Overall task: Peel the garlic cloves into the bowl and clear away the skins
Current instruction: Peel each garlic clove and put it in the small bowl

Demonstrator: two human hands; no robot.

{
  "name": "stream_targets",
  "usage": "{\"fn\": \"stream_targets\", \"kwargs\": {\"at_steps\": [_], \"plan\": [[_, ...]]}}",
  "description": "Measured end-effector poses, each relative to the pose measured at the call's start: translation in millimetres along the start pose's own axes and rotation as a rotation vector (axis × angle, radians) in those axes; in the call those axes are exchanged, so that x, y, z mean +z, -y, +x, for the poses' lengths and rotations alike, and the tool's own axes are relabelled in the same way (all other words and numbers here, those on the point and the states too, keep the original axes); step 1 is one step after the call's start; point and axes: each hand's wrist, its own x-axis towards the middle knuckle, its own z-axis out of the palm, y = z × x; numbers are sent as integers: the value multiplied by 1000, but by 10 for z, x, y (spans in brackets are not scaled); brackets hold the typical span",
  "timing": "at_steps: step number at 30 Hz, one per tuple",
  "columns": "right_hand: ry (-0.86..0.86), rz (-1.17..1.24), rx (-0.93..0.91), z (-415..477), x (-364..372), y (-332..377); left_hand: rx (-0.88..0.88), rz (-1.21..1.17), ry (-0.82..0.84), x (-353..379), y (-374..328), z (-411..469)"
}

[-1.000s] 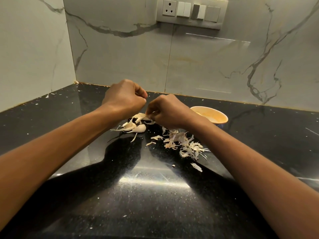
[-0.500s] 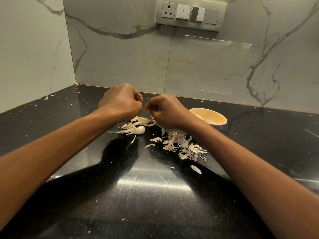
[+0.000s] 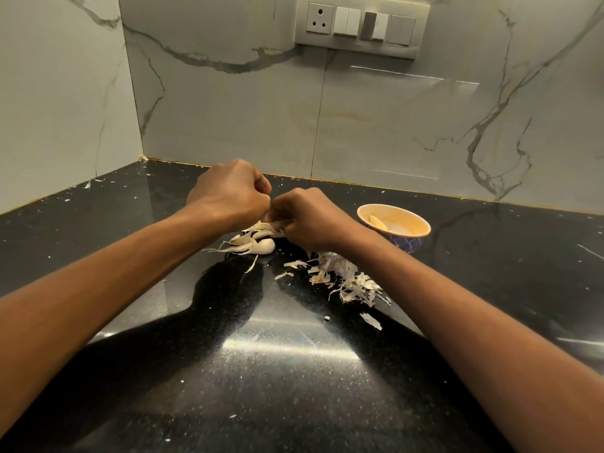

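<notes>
Our right hand point(image 3: 310, 220) was curled, its thumb and fingers pinching a pale garlic clove point(image 3: 274, 224) whose papery skin showed just under the thumb. Our left hand point(image 3: 228, 194) was also curled, knuckles up, its fingertips meeting the right hand's at the clove. The fingers hid the contact, so we could not tell whether the left hand gripped the clove or only touched it. Both hands were low over the black countertop point(image 3: 294, 371).

Just below the grip and slightly nearer to us lay the unpeeled cloves point(image 3: 261, 246), a small cluster with loose skin trailing out under the left wrist. The heap of skins point(image 3: 349, 282) lay beneath the right wrist and nearer to us than the grip, with 1 stray flake point(image 3: 371, 321) nearer still. The bowl point(image 3: 405, 245) stood to the right of the grip, beyond the right wrist, near it but apart. It held at least 1 peeled clove point(image 3: 377, 223). Far beyond the grip, high on the marble wall point(image 3: 228, 109), sat the switch panel point(image 3: 359, 24).
</notes>
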Motion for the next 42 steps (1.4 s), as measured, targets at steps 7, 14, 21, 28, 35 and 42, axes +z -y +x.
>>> {"fn": "stream_targets", "kwargs": {"at_steps": [7, 14, 21, 28, 35, 42], "plan": [[-33, -57, 42, 26, -23, -80, 9, 80, 120, 8, 27, 0], [-67, -60, 21, -6, -129, -35, 94, 110, 194, 26, 4, -47], [-84, 174, 106, -111, -411, -6, 190, -4, 120, 2, -53, -66], [-118, 874, 362, -253, -557, -32, 272, -143, 72, -8, -134, -121], [-158, 1213, 487, -404, -449, 7, 314, -219, 33, 16, -168, -149], [-182, 1088, 365, -568, -419, -54, 373, -266, 45, 19, -214, -195]]}}
